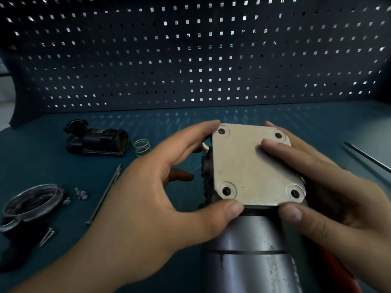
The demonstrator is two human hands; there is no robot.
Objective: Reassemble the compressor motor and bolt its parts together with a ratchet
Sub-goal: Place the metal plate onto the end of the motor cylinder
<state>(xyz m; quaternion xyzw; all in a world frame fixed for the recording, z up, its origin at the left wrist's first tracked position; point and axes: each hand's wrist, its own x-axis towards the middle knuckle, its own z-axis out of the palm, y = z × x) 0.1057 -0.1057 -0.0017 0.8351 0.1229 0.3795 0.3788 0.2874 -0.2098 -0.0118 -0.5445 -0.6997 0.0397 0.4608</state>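
Starting far left: cap [31, 200], screws [81, 194], bolts [105, 191], housing [99, 140] and spring [142, 146], loose on bench [42, 166], well apart from the work. Pinching plate [251, 166] by its left edge with left hand [148, 197], thumb at near corner, forefinger at far corner. Sitting on motor [247, 250] end, mid-frame, with all four holes [226, 190] empty. Gripping right side with right hand [328, 187], fingers flat across top, thumb at near corner. Past that, thin rod [368, 157] at far right. Likely trouble: freeing a hand to fetch bolts and nudging plate off line, then cross-threading. Cannot tell what props motor, so rolling possible too.
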